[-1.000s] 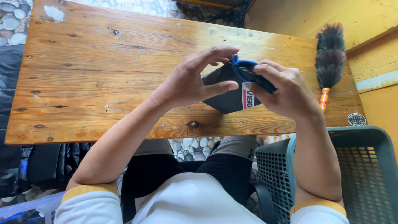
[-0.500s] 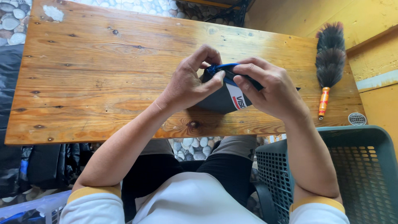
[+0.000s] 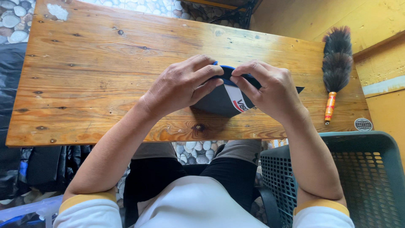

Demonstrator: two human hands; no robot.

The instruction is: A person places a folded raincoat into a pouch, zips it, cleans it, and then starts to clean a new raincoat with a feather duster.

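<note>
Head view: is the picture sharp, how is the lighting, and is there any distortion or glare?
Head view: sharp on both the left hand and right hand gripping the dark fabric item; soft, even daylight, only faint shadow under the hands on the wooden table; no glare; table edges bow slightly from the wide lens; feather duster crisp.

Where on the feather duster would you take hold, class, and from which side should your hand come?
Grip the feather duster by its orange handle, probably coming from above at the table's near edge. The handle is slim, firm and bare, pointing towards the person, while the dark feather head is soft and bulky. It lies flat, apart from the right hand, so nothing blocks the approach.
</note>
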